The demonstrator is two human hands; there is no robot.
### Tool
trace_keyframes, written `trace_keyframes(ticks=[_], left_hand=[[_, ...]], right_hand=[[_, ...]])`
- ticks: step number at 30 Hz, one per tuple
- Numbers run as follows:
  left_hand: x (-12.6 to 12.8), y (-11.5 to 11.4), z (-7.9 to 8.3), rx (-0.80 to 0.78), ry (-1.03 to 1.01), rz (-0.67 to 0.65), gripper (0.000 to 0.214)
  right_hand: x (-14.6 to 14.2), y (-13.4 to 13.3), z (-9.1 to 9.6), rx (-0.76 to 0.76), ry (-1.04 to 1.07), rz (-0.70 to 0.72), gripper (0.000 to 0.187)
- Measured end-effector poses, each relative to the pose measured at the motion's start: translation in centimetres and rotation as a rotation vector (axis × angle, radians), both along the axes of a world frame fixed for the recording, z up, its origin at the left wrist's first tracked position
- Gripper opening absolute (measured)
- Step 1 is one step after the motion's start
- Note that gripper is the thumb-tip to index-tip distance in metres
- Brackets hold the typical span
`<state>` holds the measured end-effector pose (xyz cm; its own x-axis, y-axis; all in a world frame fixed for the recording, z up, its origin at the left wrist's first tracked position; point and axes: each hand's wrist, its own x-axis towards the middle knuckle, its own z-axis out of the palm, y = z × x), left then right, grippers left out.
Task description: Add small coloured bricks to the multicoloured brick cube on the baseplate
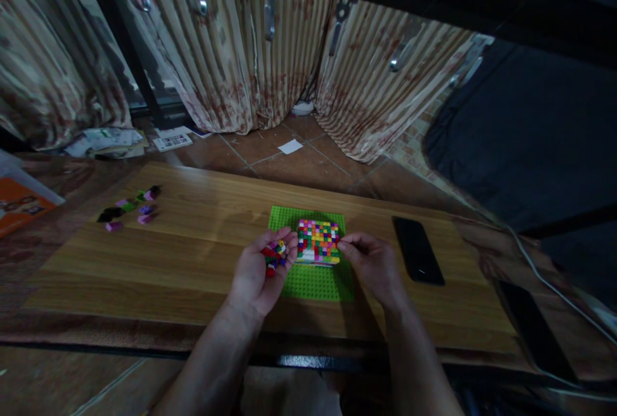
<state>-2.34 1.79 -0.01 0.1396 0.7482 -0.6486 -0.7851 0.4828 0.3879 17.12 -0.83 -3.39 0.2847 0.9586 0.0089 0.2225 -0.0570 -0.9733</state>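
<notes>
A block of many-coloured building bricks point(317, 241) stands on the green studded baseplate point(318, 284). To its left, my left hand point(260, 274) is cupped palm up and holds a small heap of loose building bricks point(276, 255), red, yellow, white and purple among them. Its fingertips come close to the block's left side. My right hand point(373, 262) is at the block's right edge, with thumb and forefinger pinched together. Whatever lies between those fingertips is too small to make out, and I cannot tell whether they press on the block.
Several black, green, pink and purple bricks point(128, 206) lie at the left end of the wooden board point(202, 249). A black phone point(417, 250) lies right of the baseplate, and another dark flat device point(535, 332) farther right, near a white cable point(554, 281). An orange box point(24, 204) stands far left.
</notes>
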Motion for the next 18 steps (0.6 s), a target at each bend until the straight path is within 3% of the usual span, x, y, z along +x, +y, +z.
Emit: trace_keyframes(ticks=[11, 18], left_hand=[[0.35, -0.08, 0.06, 0.007, 0.002, -0.005, 0.015], [0.12, -0.07, -0.1, -0.006, 0.005, -0.028, 0.019]], right_hand=[[-0.27, 0.28, 0.29, -0.099, 0.193, -0.044, 0.025], [-0.36, 0.23, 0.33, -0.102, 0.192, -0.06, 0.026]])
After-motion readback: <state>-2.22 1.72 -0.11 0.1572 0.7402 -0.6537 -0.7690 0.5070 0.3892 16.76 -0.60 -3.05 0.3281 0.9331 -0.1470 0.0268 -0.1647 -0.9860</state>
